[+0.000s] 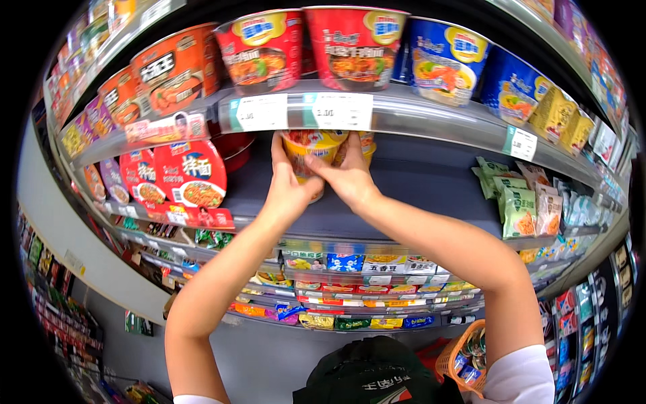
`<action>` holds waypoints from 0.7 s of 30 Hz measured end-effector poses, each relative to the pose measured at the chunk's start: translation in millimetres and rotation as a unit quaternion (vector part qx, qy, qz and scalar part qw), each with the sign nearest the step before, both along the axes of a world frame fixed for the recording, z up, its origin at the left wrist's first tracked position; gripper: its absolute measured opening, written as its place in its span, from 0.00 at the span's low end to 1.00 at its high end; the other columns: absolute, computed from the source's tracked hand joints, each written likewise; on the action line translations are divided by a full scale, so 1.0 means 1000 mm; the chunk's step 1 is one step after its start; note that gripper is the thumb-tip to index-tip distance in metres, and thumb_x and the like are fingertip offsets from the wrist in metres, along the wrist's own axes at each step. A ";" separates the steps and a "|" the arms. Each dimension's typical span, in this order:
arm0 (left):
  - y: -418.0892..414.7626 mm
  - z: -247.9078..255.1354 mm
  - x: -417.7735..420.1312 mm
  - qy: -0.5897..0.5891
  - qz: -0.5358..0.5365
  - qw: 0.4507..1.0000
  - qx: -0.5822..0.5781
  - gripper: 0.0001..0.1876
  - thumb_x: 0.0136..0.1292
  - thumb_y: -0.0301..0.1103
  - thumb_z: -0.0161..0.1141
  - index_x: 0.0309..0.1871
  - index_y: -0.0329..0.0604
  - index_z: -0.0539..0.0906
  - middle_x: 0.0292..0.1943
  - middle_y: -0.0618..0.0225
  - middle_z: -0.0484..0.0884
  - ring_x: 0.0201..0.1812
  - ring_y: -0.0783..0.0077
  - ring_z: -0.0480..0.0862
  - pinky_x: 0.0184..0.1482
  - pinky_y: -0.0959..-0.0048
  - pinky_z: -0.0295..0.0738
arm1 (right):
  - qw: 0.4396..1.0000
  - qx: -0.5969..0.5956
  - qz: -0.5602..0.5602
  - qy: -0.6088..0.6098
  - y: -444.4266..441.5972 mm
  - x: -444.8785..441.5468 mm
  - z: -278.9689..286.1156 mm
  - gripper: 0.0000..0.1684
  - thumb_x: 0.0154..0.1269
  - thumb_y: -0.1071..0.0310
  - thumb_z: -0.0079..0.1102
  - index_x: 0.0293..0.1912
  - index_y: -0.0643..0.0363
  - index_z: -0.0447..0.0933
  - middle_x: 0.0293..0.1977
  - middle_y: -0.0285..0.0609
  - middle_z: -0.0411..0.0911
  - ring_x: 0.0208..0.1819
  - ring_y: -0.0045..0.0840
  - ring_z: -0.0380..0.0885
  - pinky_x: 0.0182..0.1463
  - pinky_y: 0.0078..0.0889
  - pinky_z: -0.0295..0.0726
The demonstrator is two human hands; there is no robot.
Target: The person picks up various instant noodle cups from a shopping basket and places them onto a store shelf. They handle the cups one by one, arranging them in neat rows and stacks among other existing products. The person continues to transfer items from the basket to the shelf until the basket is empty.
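Observation:
My left hand [287, 187] and my right hand [351, 174] grip a yellow instant noodle cup [315, 140] from both sides, just under the lip of the shelf above. Below it, partly covered by my fingers, another cup [314, 192] shows, so the two look stacked. More yellow cups [371, 151] stand close behind my right hand. All of them are on a dark shelf board [419, 197]. How far my fingertips reach around the cup is hidden by the price labels.
Red noodle cups [356, 50] and blue noodle cups [446, 60] line the upper shelf, whose price rail [424, 118] overhangs my hands. Red noodle bowls [189, 174] stand left; green snack packets [517, 209] sit right. An orange basket [449, 356] of goods is at lower right.

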State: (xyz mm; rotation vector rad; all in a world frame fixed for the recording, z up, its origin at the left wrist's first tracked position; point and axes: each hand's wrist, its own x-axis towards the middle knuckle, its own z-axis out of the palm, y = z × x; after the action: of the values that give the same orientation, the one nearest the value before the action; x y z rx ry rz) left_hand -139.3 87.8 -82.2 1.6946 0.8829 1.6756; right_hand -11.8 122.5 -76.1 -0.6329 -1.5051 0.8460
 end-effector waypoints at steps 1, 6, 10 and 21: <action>-0.012 -0.005 0.006 0.027 0.001 0.999 0.027 0.56 0.47 0.18 0.61 0.75 0.43 0.37 0.70 0.55 0.56 0.70 0.57 0.59 0.68 0.64 0.58 | 0.999 -0.009 0.023 0.029 -0.017 0.006 0.003 0.52 0.54 0.62 0.72 0.67 0.66 0.47 0.58 0.52 0.68 0.60 0.35 0.71 0.62 0.32 0.71; -0.051 -0.014 0.061 0.036 -0.067 0.997 0.020 0.54 0.48 0.23 0.67 0.74 0.42 0.41 0.67 0.51 0.56 0.69 0.59 0.61 0.68 0.57 0.60 | 0.997 -0.026 0.038 0.056 -0.073 0.085 -0.006 0.52 0.57 0.68 0.71 0.69 0.63 0.44 0.60 0.49 0.63 0.64 0.29 0.63 0.65 0.34 0.68; -0.059 -0.005 0.109 0.066 -0.118 0.991 -0.025 0.53 0.48 0.30 0.73 0.73 0.41 0.48 0.67 0.54 0.60 0.66 0.62 0.65 0.65 0.58 0.65 | 0.996 -0.079 0.018 0.024 -0.112 0.167 -0.008 0.53 0.56 0.63 0.73 0.69 0.61 0.46 0.60 0.47 0.63 0.64 0.29 0.63 0.66 0.35 0.66; -0.123 0.083 0.340 0.226 -0.320 0.909 0.141 0.57 0.59 0.30 0.67 0.73 0.33 0.27 0.74 0.47 0.44 0.75 0.58 0.50 0.73 0.64 0.46 | 0.991 -0.023 -0.125 -0.035 -0.218 0.399 0.060 0.67 0.39 0.63 0.83 0.68 0.66 0.44 0.61 0.50 0.65 0.62 0.28 0.68 0.66 0.33 0.68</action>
State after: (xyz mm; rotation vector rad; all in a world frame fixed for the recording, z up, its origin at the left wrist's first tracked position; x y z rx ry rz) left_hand 200.9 -35.4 0.8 2.3022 0.2003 1.0073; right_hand 387.2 -96.0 -15.8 -0.8732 -1.4358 0.6714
